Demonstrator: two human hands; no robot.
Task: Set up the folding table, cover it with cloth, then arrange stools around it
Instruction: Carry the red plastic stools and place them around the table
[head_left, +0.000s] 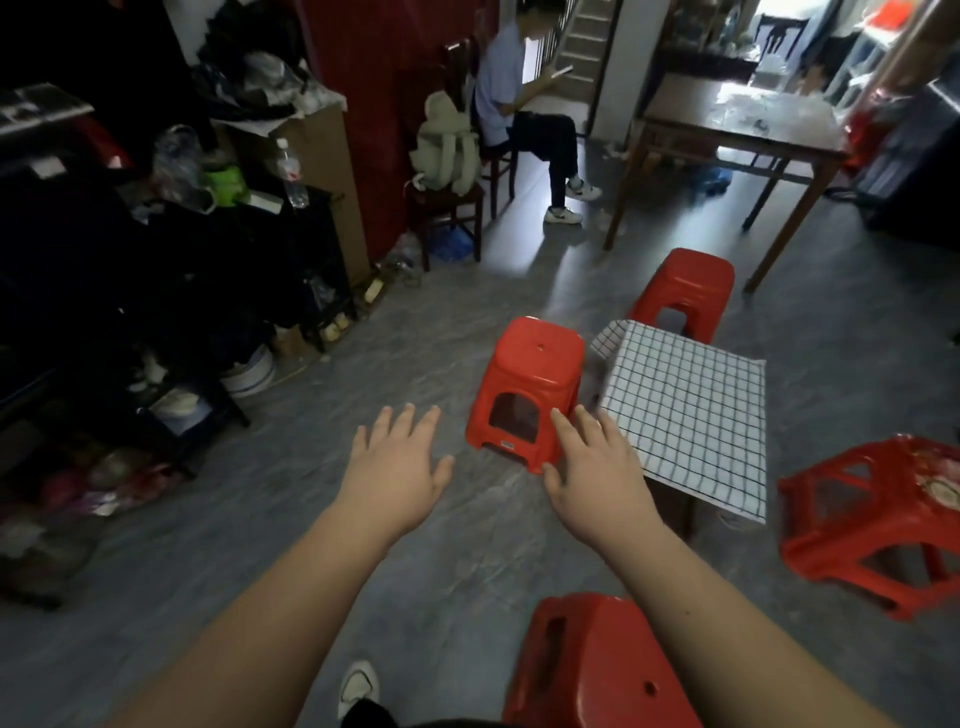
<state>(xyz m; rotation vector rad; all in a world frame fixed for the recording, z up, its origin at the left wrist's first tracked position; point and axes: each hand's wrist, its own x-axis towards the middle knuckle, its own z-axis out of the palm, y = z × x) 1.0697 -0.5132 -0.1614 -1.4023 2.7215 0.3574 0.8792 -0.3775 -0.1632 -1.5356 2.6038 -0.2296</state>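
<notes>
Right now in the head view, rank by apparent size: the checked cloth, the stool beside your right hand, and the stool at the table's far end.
1. checked cloth
2. stool beside the right hand
3. stool at the far end, though being farther away may shrink it; the two stools look alike.

glossy plastic stool (527, 387), checked cloth (685, 410)
</notes>
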